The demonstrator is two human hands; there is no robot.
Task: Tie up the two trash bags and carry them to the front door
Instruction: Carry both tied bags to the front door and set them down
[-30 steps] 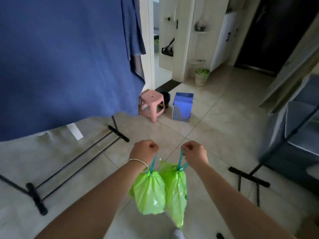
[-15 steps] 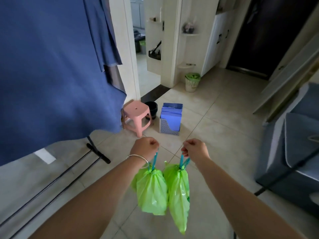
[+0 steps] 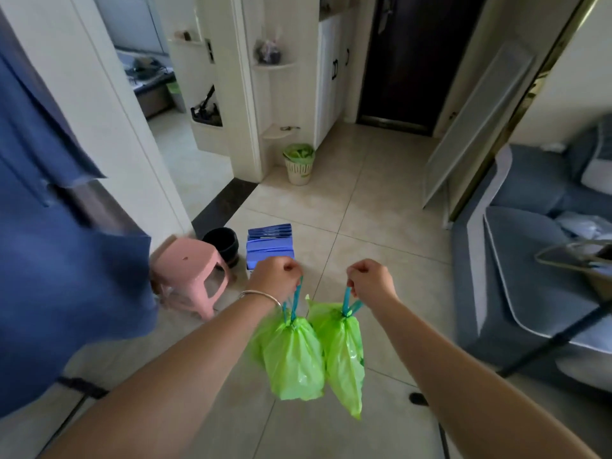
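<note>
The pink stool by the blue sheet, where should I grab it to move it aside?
Grip the pink stool by the rim of its flat seat, coming from above on the right, open side; the hanging blue sheet covers its left edge. This is a judgement: both hands currently hold bags.

Two green trash bags (image 3: pixel 294 359) (image 3: pixel 344 352), one stool (image 3: pixel 188 263)

One head-worn wide-angle view, looking forward and down over both forearms, left hand (image 3: pixel 276 275) and right hand (image 3: pixel 371 281) near at 6 o'clock, dark door (image 3: pixel 410 58) far at 12 o'clock, no second view.
</note>
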